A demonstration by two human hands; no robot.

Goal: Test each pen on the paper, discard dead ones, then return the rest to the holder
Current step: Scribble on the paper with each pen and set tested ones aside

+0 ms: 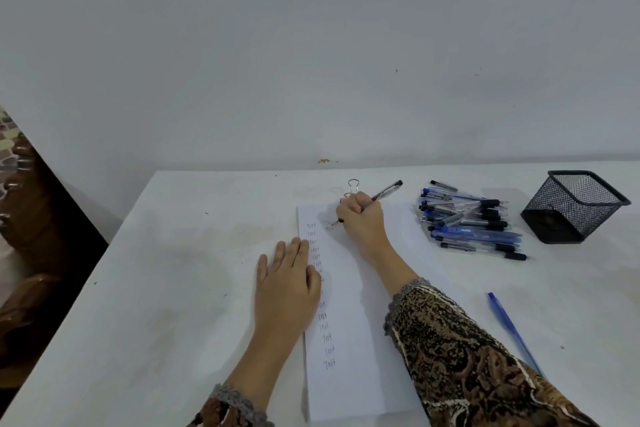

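Loads of pens (471, 222) sat piled just beside the holder (573, 206), outside it. The right hand (362, 218) pinched a pen (386, 191), tip on the paper (349, 288); the left hand (287, 284) pressed flat, fingers together, on its edge.

Paper (363, 374), pen pile (471, 222), mesh holder (573, 206) — centre to right
Paper lined with "Test"; clear pen (386, 191) slants tip-down on it; mesh holder black, upright — blue pen (512, 329) alone, lower right.
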